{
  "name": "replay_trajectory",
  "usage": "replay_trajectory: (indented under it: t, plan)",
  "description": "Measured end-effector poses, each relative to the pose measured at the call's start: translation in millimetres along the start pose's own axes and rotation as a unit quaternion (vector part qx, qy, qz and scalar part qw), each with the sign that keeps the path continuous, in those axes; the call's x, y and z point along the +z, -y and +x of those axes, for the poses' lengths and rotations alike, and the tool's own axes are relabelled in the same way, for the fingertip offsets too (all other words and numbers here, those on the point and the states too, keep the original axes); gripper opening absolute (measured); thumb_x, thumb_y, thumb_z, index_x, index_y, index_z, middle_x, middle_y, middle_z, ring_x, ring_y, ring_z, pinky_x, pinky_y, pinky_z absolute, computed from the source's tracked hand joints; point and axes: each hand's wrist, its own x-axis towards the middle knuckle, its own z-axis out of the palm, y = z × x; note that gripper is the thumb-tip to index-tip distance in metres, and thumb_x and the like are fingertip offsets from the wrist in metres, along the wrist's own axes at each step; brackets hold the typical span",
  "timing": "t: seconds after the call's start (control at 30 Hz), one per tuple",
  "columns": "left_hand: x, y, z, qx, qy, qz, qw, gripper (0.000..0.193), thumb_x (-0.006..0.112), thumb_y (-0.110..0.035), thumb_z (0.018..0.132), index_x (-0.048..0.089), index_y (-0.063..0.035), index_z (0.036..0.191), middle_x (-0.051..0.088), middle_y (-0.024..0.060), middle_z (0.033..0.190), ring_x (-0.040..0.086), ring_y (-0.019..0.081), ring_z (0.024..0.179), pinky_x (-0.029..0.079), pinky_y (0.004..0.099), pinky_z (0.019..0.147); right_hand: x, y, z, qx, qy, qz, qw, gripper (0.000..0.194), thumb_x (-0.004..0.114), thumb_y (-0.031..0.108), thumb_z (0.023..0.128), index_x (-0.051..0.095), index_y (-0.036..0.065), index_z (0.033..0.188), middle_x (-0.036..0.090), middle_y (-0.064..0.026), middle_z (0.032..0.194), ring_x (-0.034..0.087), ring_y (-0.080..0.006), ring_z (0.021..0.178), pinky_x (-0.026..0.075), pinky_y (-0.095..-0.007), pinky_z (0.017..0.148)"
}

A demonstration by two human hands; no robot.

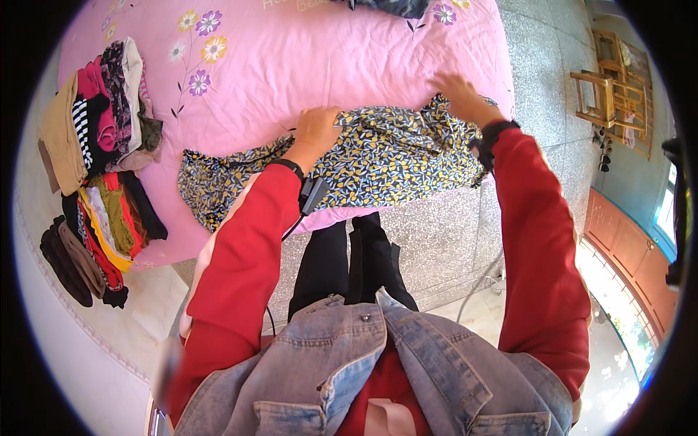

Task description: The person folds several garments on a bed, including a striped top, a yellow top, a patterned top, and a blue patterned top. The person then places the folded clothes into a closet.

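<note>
A dark garment (pixel 381 158) with a yellow, white and blue print lies spread across the near edge of a bed with a pink sheet (pixel 305 60). My left hand (pixel 319 129) has its fingers curled on the garment's far edge, gripping the cloth, its fingertips hidden. Over the garment's right part is my right hand (pixel 461 98), blurred, with fingers apart and nothing seen in them. Just below it, the fabric is bunched into a raised fold. One narrow part of the garment reaches left, past my left forearm.
Folded clothes are stacked in an upper pile (pixel 103 109) and a lower pile (pixel 109 229) at the bed's left. A dark cloth (pixel 392 6) lies at the far edge of view. Wooden chairs (pixel 611 92) stand right, beyond the speckled floor (pixel 545 82). A cable (pixel 480 278) hangs near my right arm.
</note>
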Motion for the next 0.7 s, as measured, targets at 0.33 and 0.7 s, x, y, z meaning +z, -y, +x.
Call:
replay_trajectory:
  t: [0.33,0.7]
  plan:
    - [12,13,2,-0.009,0.024,-0.056,0.998,0.033,0.062,-0.006,0.075,0.057,-0.0091,0.107,0.060,0.0134,0.099,0.057,0.0334,0.093,0.047,0.0403,0.080,29,-25,-21,0.067,-0.005,0.100,0.993,0.035,0.060,0.017,0.076,0.057,0.011,0.110,0.063,-0.0166,0.093,0.057,-0.0359,0.095,0.043,-0.0443,0.084]
    - [-42,22,46,-0.054,-0.105,-0.077,0.990,0.028,0.063,-0.010,0.077,0.061,-0.0052,0.104,0.064,0.0196,0.093,0.061,0.0349,0.088,0.048,0.0405,0.076,-63,-123,-21,0.287,-0.321,0.029,0.902,0.027,0.057,0.028,0.085,0.058,0.005,0.100,0.061,-0.0222,0.095,0.056,-0.0420,0.092,0.045,-0.0455,0.078]
